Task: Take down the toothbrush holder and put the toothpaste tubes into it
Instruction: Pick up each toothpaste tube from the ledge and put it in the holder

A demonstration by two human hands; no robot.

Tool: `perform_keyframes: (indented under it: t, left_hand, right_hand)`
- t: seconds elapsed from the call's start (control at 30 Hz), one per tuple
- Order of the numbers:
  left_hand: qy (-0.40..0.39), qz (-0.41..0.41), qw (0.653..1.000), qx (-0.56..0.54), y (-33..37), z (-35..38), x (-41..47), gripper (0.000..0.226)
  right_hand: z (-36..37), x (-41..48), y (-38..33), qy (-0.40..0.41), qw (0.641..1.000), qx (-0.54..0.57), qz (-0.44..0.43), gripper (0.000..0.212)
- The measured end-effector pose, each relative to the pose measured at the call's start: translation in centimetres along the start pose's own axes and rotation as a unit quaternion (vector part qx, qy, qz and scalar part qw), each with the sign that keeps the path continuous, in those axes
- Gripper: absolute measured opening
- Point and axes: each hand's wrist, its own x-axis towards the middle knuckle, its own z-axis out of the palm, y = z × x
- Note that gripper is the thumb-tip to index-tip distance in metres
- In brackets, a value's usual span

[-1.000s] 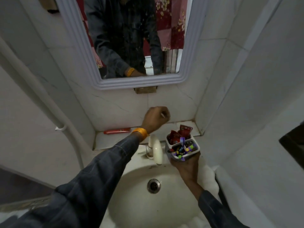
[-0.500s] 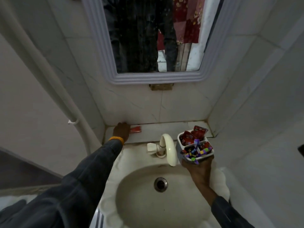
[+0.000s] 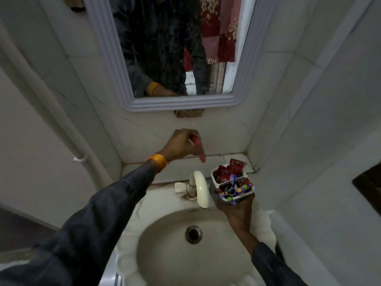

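Observation:
My right hand (image 3: 237,211) holds a white toothbrush holder (image 3: 232,185) from below, over the right rim of the basin. Its back compartment holds red toothpaste tubes (image 3: 231,170); the front one holds several colourful toothbrushes (image 3: 233,187). My left hand (image 3: 181,144), with an orange band at the wrist, is raised above the ledge and closed on a red toothpaste tube (image 3: 199,149) that hangs down and is motion-blurred. That tube is up and to the left of the holder, apart from it.
A white basin (image 3: 165,250) with a drain (image 3: 193,234) lies below, and a cream tap (image 3: 199,187) stands just left of the holder. A tiled ledge (image 3: 140,169) runs behind the tap. A framed mirror (image 3: 237,100) hangs above. A white pipe (image 3: 61,124) runs down the left wall.
My left hand reached to the ledge's left end, gripped the red tube lying there, and has lifted it up and to the right toward the holder. The holder has stayed about in place.

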Motion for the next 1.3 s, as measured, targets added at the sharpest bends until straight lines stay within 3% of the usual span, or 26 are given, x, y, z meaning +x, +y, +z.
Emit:
perform_keyframes:
  t: [0.17,0.47,0.67,0.83,0.93,1.13,1.3]
  left_hand:
    - [-0.045,0.083,0.995,-0.033,6.5,3.6,1.4,0.017]
    - [-0.097,0.070,0.983,0.140,6.9,11.4,3.4,0.036]
    - [-0.112,0.080,0.980,0.145,7.0,12.0,3.6,0.006]
    - [-0.113,0.089,0.977,0.160,6.8,12.3,3.6,0.013]
    - [-0.099,0.091,0.979,0.153,6.5,12.2,3.7,0.015]
    - [-0.012,0.033,0.990,0.134,3.9,9.1,2.9,0.013]
    - [0.043,-0.039,0.986,0.159,0.1,7.8,0.7,0.031]
  right_hand:
    - [0.1,-0.2,-0.3,-0.010,1.000,-0.002,-0.010,0.117]
    - [0.1,-0.1,-0.1,-0.031,0.999,0.019,0.002,0.139]
    - [0.0,-0.1,-0.1,-0.026,0.999,-0.036,-0.007,0.123]
    - [0.2,0.5,1.4,-0.034,0.999,-0.023,0.008,0.127]
    - [-0.1,0.3,1.0,-0.044,0.998,-0.028,0.022,0.114]
    - [0.1,0.2,-0.1,-0.020,1.000,-0.014,0.008,0.119]
    - [-0.4,-0.2,-1.9,0.013,0.999,-0.036,0.016,0.125]
